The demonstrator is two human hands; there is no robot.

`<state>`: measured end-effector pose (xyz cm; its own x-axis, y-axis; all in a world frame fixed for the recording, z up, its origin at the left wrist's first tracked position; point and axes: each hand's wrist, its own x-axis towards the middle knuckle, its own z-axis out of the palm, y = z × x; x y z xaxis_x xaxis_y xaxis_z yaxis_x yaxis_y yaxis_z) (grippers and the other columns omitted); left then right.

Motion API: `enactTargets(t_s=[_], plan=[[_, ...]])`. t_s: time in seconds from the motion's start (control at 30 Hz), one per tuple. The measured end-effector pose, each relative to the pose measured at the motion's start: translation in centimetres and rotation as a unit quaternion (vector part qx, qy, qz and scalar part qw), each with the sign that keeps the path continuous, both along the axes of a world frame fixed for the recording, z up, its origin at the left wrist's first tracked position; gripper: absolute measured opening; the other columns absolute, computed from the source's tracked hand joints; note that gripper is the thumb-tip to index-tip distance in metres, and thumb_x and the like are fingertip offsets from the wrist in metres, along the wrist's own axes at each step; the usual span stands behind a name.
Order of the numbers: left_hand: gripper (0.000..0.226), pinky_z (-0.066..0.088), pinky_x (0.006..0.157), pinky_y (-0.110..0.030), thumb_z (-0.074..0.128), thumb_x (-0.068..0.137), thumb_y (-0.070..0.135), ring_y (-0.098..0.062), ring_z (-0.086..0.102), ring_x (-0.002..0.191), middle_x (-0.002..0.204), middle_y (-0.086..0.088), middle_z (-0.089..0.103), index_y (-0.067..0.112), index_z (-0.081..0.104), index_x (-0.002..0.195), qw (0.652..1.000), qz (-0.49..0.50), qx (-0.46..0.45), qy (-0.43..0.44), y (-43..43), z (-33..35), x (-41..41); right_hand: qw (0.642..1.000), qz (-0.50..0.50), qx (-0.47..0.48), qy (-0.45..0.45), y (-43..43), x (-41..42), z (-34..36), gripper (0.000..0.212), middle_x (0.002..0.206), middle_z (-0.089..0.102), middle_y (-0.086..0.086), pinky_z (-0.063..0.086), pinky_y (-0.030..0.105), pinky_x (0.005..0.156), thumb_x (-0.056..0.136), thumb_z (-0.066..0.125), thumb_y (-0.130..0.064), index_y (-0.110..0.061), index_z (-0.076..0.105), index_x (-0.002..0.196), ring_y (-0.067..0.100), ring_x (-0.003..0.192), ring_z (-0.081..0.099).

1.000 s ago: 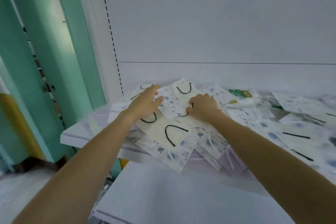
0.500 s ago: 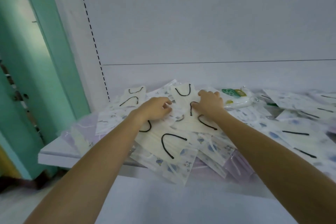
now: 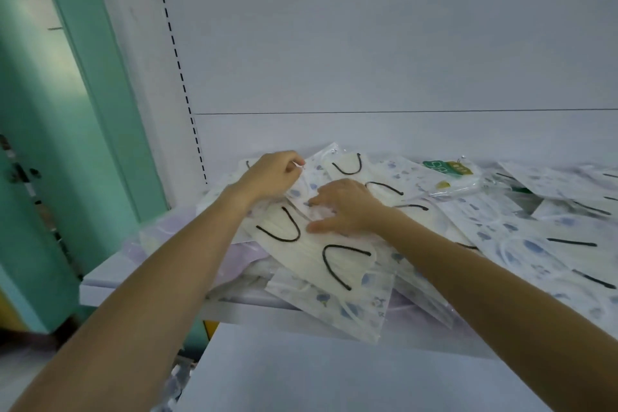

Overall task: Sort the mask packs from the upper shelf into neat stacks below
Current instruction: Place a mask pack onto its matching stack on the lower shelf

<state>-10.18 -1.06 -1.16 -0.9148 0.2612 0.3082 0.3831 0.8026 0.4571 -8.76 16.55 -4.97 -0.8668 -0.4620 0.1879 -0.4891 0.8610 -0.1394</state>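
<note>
As seen from the head view, mask packs (image 3: 501, 237): heaped loose and overlapping on upper shelf (image 3: 110, 281), several overhanging its front edge; left end of heap directly under both hands.
patterned pack (image 3: 312, 179): blue-printed, toward back of heap, lying between the two hands.
left hand (image 3: 267, 177): fingers curled, thumb and fingertips pinching edge of patterned pack.
right hand (image 3: 344, 207): just beside left hand, palm down, fingers fairly straight and slightly spread, pressing on top of heap; thumb resting on cream pack (image 3: 334, 264) with black ear loops; gripping nothing.
green-labelled pack (image 3: 451, 177): to the right, near back of upper shelf, apart from both hands.
lower shelf (image 3: 334, 378): white, below overhanging packs.
</note>
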Motion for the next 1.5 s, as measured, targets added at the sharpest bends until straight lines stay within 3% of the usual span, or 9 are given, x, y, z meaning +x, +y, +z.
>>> enactTargets(t_s=[0.23,0.37,0.63,0.9,1.0,1.17,1.27,1.37,1.5], plan=[[0.028,0.042,0.067,-0.016,0.048,0.097,0.025,-0.013,0.056,0.082,0.097,0.000,0.063,0.012,0.056,0.120,0.993,0.051,0.084,0.064,-3.3,-0.2,0.8,0.947,-0.195,-0.249,0.050,-1.7,0.5,0.7,0.027,0.093,0.067,0.010,0.045,0.029,0.066,0.091,0.047,-0.024,-0.007,0.068,0.097,0.029,0.084,0.064],[0.051,0.053,0.086,-0.031,0.048,0.093,0.048,-0.016,0.066,0.091,0.106,0.000,0.064,0.028,0.035,0.138,0.944,-0.024,0.313,-0.105,-2.2,0.9,1.5,0.912,-0.101,-0.381,0.113,-3.8,1.9,2.6,0.026,0.097,0.068,0.004,0.048,0.029,0.074,0.095,0.049,-0.028,-0.012,0.068,0.105,0.020,0.089,0.063],[0.081,0.034,0.102,-0.026,0.035,0.087,-0.009,-0.015,0.034,0.133,0.156,0.004,0.017,0.027,0.001,0.151,0.965,0.054,0.252,0.058,-8.1,0.2,1.1,0.952,0.053,-0.298,0.045,-9.2,3.0,1.7,0.034,0.124,0.057,0.005,0.034,0.017,0.086,0.092,0.056,-0.030,-0.012,0.061,0.120,0.018,0.113,0.053],[0.047,0.025,0.104,-0.022,0.034,0.090,-0.009,-0.026,0.039,0.132,0.143,-0.010,0.044,0.002,0.048,0.133,0.957,0.216,0.165,0.100,-16.4,-1.4,3.1,0.999,0.026,0.018,-0.011,-15.6,4.0,-0.4,0.067,0.131,0.045,0.010,0.032,0.040,0.098,0.082,0.049,-0.067,-0.018,0.054,0.126,0.029,0.122,0.037],[0.047,0.023,0.104,-0.021,0.033,0.091,-0.008,-0.024,0.037,0.133,0.144,-0.011,0.043,0.003,0.047,0.134,0.948,0.258,0.162,0.093,-18.9,-1.4,3.5,0.998,0.024,-0.055,-0.016,-16.5,3.7,-0.3,0.029,0.095,0.055,0.010,0.038,0.031,0.073,0.088,0.052,-0.040,-0.014,0.063,0.080,0.026,0.092,0.052],[0.030,0.041,0.092,-0.024,0.044,0.099,0.018,-0.020,0.052,0.116,0.131,-0.006,0.055,0.012,0.058,0.124,0.961,0.184,0.207,0.010,-20.0,-1.1,4.1,0.914,0.025,-0.402,0.047,-17.0,4.0,2.7,0.043,0.055,0.027,-0.003,0.020,0.021,0.047,0.095,0.047,-0.024,-0.018,0.028,0.057,0.011,0.051,0.025],[0.042,0.045,0.078,-0.026,0.036,0.098,0.047,-0.021,0.058,0.097,0.118,-0.007,0.062,0.019,0.067,0.104,0.945,0.122,0.293,-0.081,-19.5,0.0,4.3,0.860,0.122,-0.484,0.101,-18.1,4.8,4.6,0.029,0.066,0.044,-0.010,0.029,0.014,0.057,0.097,0.049,-0.023,-0.022,0.051,0.068,0.001,0.061,0.038],[0.065,0.048,0.075,-0.024,0.023,0.095,0.060,-0.016,0.057,0.099,0.119,-0.006,0.059,0.012,0.064,0.113,0.884,0.043,0.428,-0.186,-19.7,1.1,4.2,0.931,0.194,-0.299,0.080,-19.7,4.5,3.6,0.026,0.108,0.066,0.001,0.042,0.022,0.082,0.094,0.054,-0.024,-0.008,0.065,0.112,0.015,0.097,0.059],[0.036,0.053,0.065,-0.027,0.056,0.093,0.021,-0.018,0.062,0.082,0.097,-0.002,0.061,0.008,0.055,0.127,0.919,0.034,0.327,-0.218,-20.7,0.4,3.9,0.962,0.189,-0.176,-0.086,-20.0,4.0,1.2,0.041,0.139,0.048,-0.005,0.030,0.023,0.103,0.090,0.058,-0.037,-0.023,0.054,0.129,0.009,0.126,0.042]])
